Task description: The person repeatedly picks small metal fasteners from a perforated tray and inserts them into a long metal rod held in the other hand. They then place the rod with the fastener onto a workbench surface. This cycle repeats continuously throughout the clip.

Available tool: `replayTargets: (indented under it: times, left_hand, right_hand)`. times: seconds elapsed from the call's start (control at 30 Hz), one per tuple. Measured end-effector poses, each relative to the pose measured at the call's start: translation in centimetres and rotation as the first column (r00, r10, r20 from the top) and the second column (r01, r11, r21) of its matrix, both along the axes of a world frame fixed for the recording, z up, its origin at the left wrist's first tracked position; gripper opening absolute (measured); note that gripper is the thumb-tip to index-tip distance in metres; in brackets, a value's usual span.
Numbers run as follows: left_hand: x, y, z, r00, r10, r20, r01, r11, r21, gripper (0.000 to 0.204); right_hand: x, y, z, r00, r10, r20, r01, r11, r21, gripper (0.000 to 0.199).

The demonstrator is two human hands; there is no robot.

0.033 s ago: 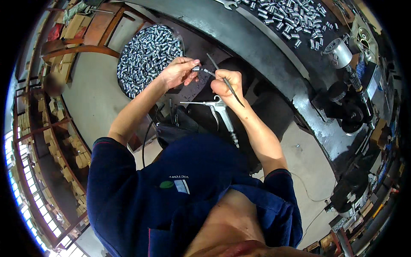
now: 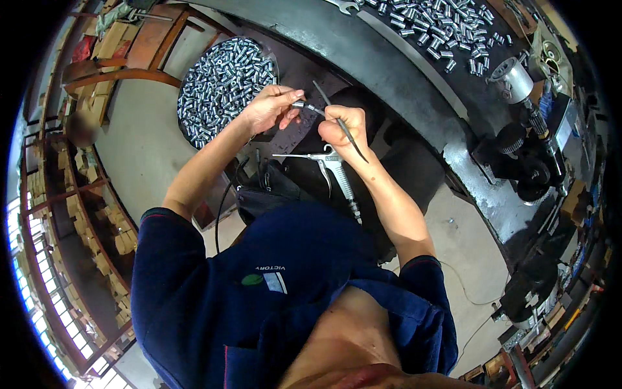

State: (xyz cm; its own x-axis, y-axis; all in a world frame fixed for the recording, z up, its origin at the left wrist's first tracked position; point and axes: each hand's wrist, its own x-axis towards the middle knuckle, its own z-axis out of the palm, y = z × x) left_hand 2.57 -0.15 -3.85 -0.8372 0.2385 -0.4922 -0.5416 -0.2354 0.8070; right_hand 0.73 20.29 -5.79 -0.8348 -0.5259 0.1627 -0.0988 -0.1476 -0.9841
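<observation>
Pinched between the thumb and fingers of my left hand (image 2: 271, 109) is a small shiny metal sleeve (image 2: 298, 104). My right hand (image 2: 345, 126) is closed around a slim dark rod (image 2: 350, 136), tapered like a needle file, which slants across the fist. From that same fist a thin pale shaft (image 2: 318, 110) points left, with another small metal piece near its tip, close to the sleeve. Whether the tip touches the sleeve I cannot tell. Below the hands, a silver air blow gun (image 2: 337, 170) lies across my lap, its nozzle toward the left.
A round container heaped with metal sleeves (image 2: 223, 87) stands beyond my left forearm. More loose sleeves (image 2: 440, 26) lie on the dark workbench (image 2: 389, 68), near a wrench (image 2: 343, 6). Machinery with black knobs (image 2: 531, 175) occupies the right side. Shelves with boxes (image 2: 78, 227) line the left.
</observation>
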Motion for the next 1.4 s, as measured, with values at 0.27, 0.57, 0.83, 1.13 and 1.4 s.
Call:
replayTargets:
  times: [0.27, 0.57, 0.83, 1.13, 1.4]
  left_hand:
    - [-0.9, 1.9, 2.2, 0.932, -0.165, -0.322, 0.048, 0.939, -0.341, 0.020]
    - [-1.3, 2.0, 1.9, 0.960, -0.201, -0.196, 0.164, 0.968, -0.192, 0.026]
    - [-2.0, 1.2, 2.3, 0.953, -0.069, -0.296, 0.009, 0.979, -0.202, 0.020]
    - [-2.3, -1.9, 0.9, 0.759, -0.486, -0.433, -0.332, 0.282, -0.900, 0.021]
    - [-2.0, 0.9, 1.7, 0.575, -0.668, -0.472, -0.378, 0.295, -0.878, 0.027]
  right_hand:
    - [0.0, -0.1, 0.2, 0.987, -0.087, -0.132, 0.094, 0.994, 0.047, 0.024]
    - [-0.2, 0.0, 0.2, 0.984, -0.154, -0.092, 0.154, 0.988, -0.002, 0.028]
    - [-0.7, -0.1, 0.3, 0.920, 0.029, 0.390, 0.105, 0.943, -0.317, 0.025]
    - [0.5, 0.2, 2.2, 0.958, 0.132, 0.255, -0.041, 0.942, -0.332, 0.030]
    - [-0.1, 0.0, 1.1, 0.957, 0.154, 0.247, -0.084, 0.959, -0.271, 0.020]
